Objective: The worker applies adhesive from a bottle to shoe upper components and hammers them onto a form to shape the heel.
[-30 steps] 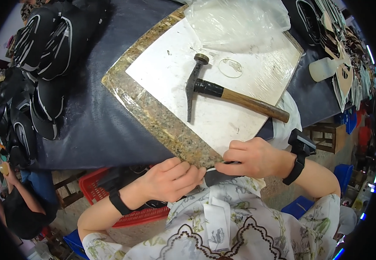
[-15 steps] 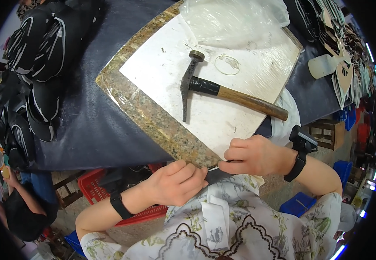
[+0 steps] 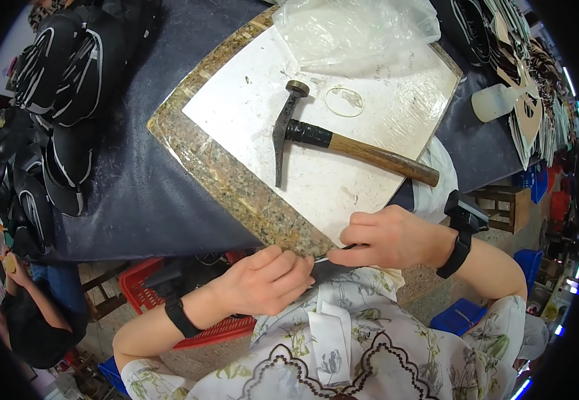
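My left hand [image 3: 266, 280] and my right hand [image 3: 389, 237] meet just below the near corner of a speckled stone slab [image 3: 236, 190]. Between them they pinch a thin dark piece [image 3: 326, 261], most of it hidden by my fingers. Each wrist carries a black band. A white sheet [image 3: 249, 100] covers the slab. On the sheet lies a hammer [image 3: 343, 143] with a wooden handle and black grip, its head toward the left, a short way beyond my right hand.
A crumpled clear plastic bag [image 3: 353, 27] lies on the slab's far end. Black shoe uppers [image 3: 49, 107] are piled on the dark table at left, more pieces and a white bottle [image 3: 496, 100] at right. A red crate [image 3: 149, 293] sits under the table. Another person [image 3: 29, 313] is at lower left.
Both hands have drawn back a little from the slab's corner toward my body, still together on the small piece. The hammer has not moved.
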`<action>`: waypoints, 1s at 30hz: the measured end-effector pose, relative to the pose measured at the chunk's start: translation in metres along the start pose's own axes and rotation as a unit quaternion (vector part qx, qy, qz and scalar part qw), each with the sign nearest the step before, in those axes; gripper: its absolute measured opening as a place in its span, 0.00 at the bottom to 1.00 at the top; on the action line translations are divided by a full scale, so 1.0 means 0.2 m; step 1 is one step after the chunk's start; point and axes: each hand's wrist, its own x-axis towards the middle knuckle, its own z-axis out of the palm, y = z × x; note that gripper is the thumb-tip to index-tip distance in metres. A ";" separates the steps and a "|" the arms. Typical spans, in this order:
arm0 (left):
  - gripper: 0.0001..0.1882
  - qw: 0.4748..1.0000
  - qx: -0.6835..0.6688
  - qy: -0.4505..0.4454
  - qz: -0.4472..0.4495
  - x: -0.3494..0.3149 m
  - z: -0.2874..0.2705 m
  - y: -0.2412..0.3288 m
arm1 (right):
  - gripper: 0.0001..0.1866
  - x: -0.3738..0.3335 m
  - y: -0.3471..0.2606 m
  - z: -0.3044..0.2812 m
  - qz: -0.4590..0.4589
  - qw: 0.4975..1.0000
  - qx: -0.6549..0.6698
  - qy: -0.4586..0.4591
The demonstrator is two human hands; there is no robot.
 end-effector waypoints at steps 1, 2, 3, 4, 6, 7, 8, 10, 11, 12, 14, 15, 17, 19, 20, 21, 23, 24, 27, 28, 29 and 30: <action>0.12 1.000 0.008 0.005 0.002 0.00 0.00 0.00 | 0.22 0.00 0.00 0.00 0.006 1.000 0.010 0.004; 0.12 1.000 0.007 0.005 0.002 0.00 0.00 0.00 | 0.22 0.01 0.00 0.00 0.007 1.000 0.010 0.004; 0.12 1.000 0.007 -0.002 0.005 0.00 0.00 0.00 | 0.22 0.01 0.00 0.00 0.004 1.000 0.009 -0.001; 0.12 1.000 0.007 -0.004 0.004 0.00 0.00 0.00 | 0.23 0.01 0.00 -0.01 0.001 1.000 0.007 -0.005; 0.13 1.000 0.013 -0.004 0.004 -0.01 0.00 0.00 | 0.23 0.01 0.00 -0.01 -0.002 1.000 -0.001 -0.010; 0.13 1.000 0.018 0.003 -0.005 -0.01 0.00 0.01 | 0.23 0.01 0.00 -0.01 -0.004 1.000 -0.006 -0.017; 0.13 1.000 0.020 -0.001 -0.004 -0.01 0.00 0.01 | 0.23 0.01 0.00 -0.01 -0.009 1.000 -0.006 -0.016; 0.15 0.999 0.014 -0.004 -0.047 -0.02 0.00 0.03 | 0.23 0.01 -0.01 -0.02 -0.007 1.000 -0.020 -0.021; 0.15 0.999 0.015 -0.005 -0.045 -0.02 0.00 0.03 | 0.23 0.01 -0.01 -0.02 -0.008 1.000 -0.019 -0.019; 0.17 0.997 -0.011 0.027 -0.076 -0.02 0.00 0.03 | 0.23 0.01 -0.01 -0.02 -0.008 1.000 -0.014 -0.018; 0.19 0.992 -0.037 0.058 -0.104 -0.03 0.00 0.04 | 0.23 0.01 -0.01 -0.02 -0.007 1.000 -0.009 -0.016; 0.20 0.981 -0.082 0.058 -0.166 -0.03 0.00 0.05 | 0.23 0.01 0.00 -0.02 -0.008 1.000 -0.009 -0.015; 0.21 0.963 -0.128 0.055 -0.232 -0.03 0.00 0.06 | 0.23 0.01 -0.01 -0.03 -0.011 1.000 -0.005 -0.014; 0.20 0.975 -0.096 0.065 -0.190 -0.03 0.01 0.08 | 0.21 0.01 0.00 -0.03 -0.004 0.998 0.001 -0.057; 0.19 0.983 -0.063 0.080 -0.150 -0.03 0.02 0.09 | 0.21 0.01 0.00 -0.03 -0.004 0.998 0.000 -0.057; 0.12 0.985 -0.048 0.068 -0.152 -0.03 0.02 0.10 | 0.20 0.01 0.00 -0.03 -0.005 0.999 0.005 -0.047; 0.11 0.991 0.008 0.054 -0.122 -0.02 0.02 0.11 | 0.20 0.01 -0.01 -0.04 -0.006 0.999 0.011 -0.038; 0.10 0.993 0.058 0.045 -0.093 -0.02 0.01 0.11 | 0.20 0.01 -0.01 -0.04 -0.003 0.999 0.008 -0.041; 0.09 0.995 0.074 0.017 -0.067 -0.02 0.01 0.12 | 0.20 0.03 -0.02 -0.05 0.004 0.999 0.004 -0.050; 0.09 0.995 0.076 0.022 -0.064 -0.02 0.01 0.11 | 0.20 0.03 -0.03 -0.05 0.013 0.998 0.002 -0.065; 0.09 0.995 0.076 0.024 -0.055 -0.02 0.01 0.11 | 0.20 0.04 -0.03 -0.05 0.011 0.998 0.002 -0.054; 0.08 0.996 0.076 0.021 -0.048 -0.02 0.01 0.11 | 0.19 0.04 -0.03 -0.05 0.006 0.998 -0.002 -0.059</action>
